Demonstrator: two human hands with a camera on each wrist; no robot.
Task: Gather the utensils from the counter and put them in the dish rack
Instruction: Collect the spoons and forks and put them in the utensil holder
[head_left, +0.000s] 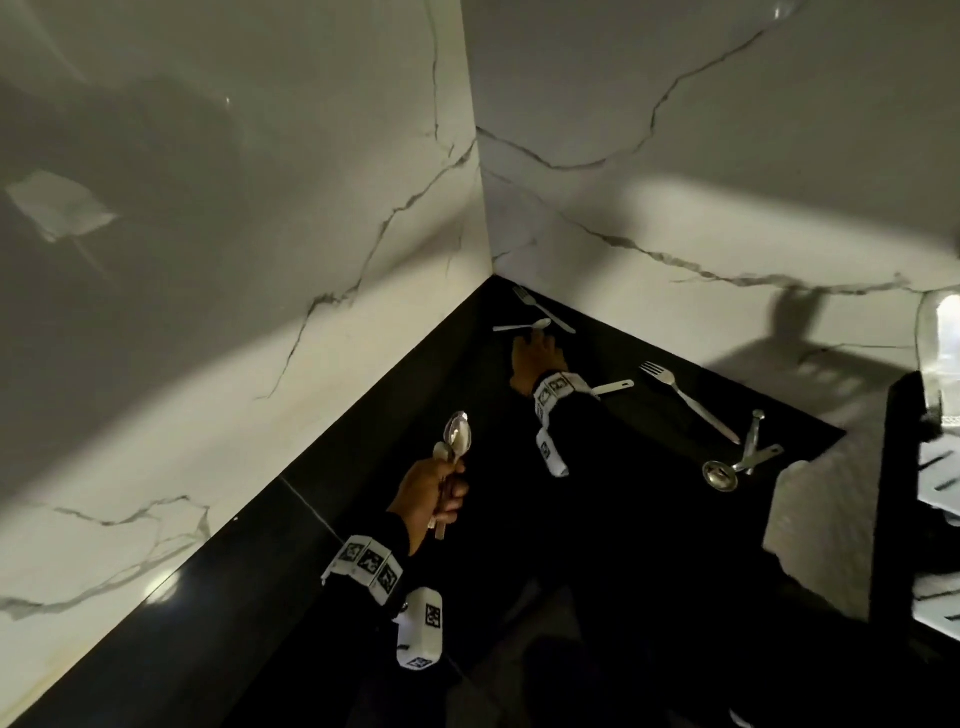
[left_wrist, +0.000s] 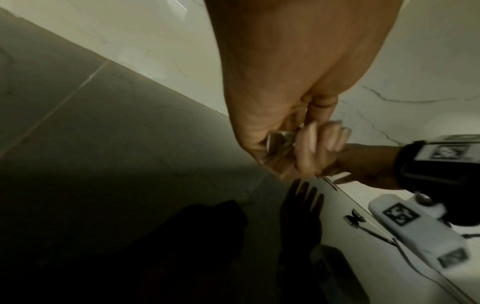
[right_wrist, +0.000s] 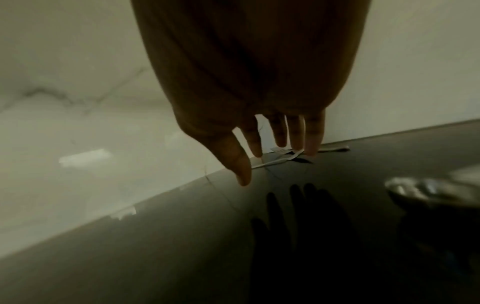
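Observation:
My left hand (head_left: 434, 499) grips a bunch of steel spoons (head_left: 455, 436) upright above the black counter (head_left: 597, 519); their handle ends show inside the curled fingers (left_wrist: 306, 144). My right hand (head_left: 537, 353) reaches into the far corner with straight, spread fingers (right_wrist: 296, 133), just short of a spoon (head_left: 522, 327) and a fork (head_left: 543, 309) lying crossed by the wall. A utensil handle (head_left: 613, 387) pokes out from behind the right wrist. Further right lie a fork (head_left: 688, 401), a small ladle (head_left: 721, 475) and another steel piece (head_left: 753, 439).
White marble walls (head_left: 260, 234) meet in the corner and close off the counter at the back and left. A dark frame with white slotted parts (head_left: 935, 467) stands at the right edge. A blurred steel utensil (right_wrist: 426, 190) lies near the right wrist.

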